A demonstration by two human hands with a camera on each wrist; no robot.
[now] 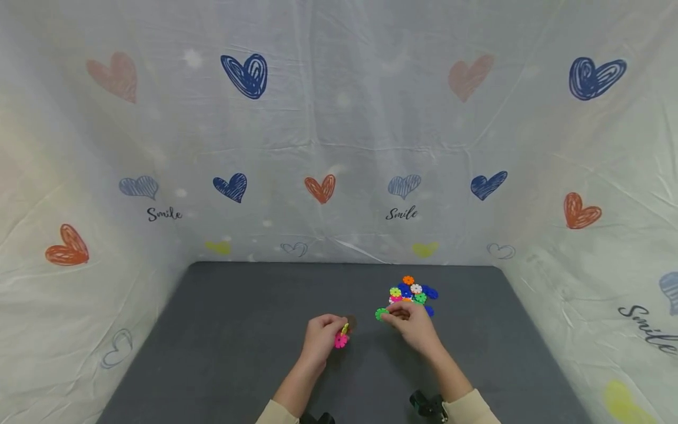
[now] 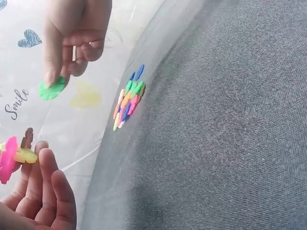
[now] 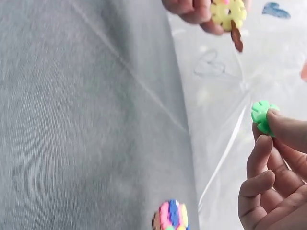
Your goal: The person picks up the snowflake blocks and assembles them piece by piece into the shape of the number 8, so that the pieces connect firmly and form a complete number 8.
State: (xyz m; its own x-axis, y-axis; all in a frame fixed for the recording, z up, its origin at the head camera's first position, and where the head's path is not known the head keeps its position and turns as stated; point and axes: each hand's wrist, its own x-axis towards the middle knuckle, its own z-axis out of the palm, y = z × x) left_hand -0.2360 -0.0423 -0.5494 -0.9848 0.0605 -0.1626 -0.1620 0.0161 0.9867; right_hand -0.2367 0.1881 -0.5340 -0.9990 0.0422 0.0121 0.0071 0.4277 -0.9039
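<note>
Head view alone shows whole grey table (image 1: 238,353), heart-print sheet (image 1: 339,147) behind. Wrist views show disc detail. Left hand (image 1: 320,338) pinches joined cluster (image 1: 342,337): pink, yellow, brown snowflake discs, above table centre. Right hand (image 1: 410,324) pinches green disc (image 1: 381,314), notched rim, flat, near multicoloured pile (image 1: 412,292).

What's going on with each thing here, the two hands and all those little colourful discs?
Left hand: holds a joined cluster of pink, yellow and brown discs, off the table.
Right hand: pinches a green disc, apart from the cluster.
Pile: loose discs of mixed colours, lying on the table, untouched.
Table: grey, bears the pile.
</note>
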